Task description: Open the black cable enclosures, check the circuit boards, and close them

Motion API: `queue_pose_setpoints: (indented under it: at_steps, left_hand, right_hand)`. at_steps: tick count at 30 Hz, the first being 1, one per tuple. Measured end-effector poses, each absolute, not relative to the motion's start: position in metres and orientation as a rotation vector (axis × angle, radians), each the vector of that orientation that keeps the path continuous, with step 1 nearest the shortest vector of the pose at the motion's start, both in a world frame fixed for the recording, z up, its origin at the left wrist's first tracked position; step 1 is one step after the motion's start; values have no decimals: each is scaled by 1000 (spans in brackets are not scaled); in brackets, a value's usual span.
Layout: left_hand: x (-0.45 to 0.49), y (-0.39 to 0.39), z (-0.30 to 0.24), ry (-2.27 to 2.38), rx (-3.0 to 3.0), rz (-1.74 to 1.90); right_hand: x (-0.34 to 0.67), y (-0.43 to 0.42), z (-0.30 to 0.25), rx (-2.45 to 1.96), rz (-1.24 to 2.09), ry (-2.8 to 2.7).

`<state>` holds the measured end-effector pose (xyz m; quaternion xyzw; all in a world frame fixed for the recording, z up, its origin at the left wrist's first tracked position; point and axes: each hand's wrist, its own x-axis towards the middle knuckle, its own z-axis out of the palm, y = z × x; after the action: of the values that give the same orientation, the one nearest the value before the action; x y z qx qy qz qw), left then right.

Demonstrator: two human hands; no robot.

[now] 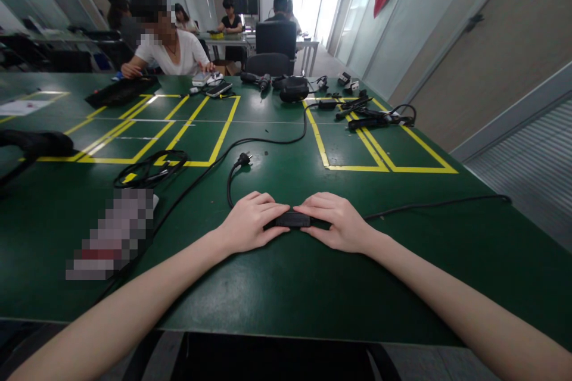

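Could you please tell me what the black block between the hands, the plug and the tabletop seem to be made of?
The black block: probably hard plastic, fairly dull, with straight edges. The plug: black plastic or rubber body, with pale prongs, likely metal. The tabletop: green, smooth, softly glossy, as blurred light reflections show; laminate or painted board, perhaps.

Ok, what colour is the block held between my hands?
The block is black, best seen in the head view.

Washed-out light glares at upper centre-right; the counter (pixel 268 297) is dimmer, with a soft sheen. Wide-angle distortion stretches the frame's sides, and pixelation masks patches at left.
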<state>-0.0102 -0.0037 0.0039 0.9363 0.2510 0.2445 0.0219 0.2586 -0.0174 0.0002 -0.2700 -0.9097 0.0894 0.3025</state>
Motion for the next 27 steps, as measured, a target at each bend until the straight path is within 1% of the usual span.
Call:
queue_pose_setpoints:
  at_steps: [7,13,23,27]
  left_hand:
    - [-9,-6,5,790,2873,755]
    - [-6,-9,2,805,2861,758]
    - [-5,-9,2,825,2801,859]
    - [-5,-10,5,820,2671,802]
  right_hand:
    - [255,-17,3,-660,137,-2408]
    - [253,-21,3,-708,93,-2388]
    - [256,-21,-1,-797,122,-2385]
    - [263,-22,0,-707,5,-2422]
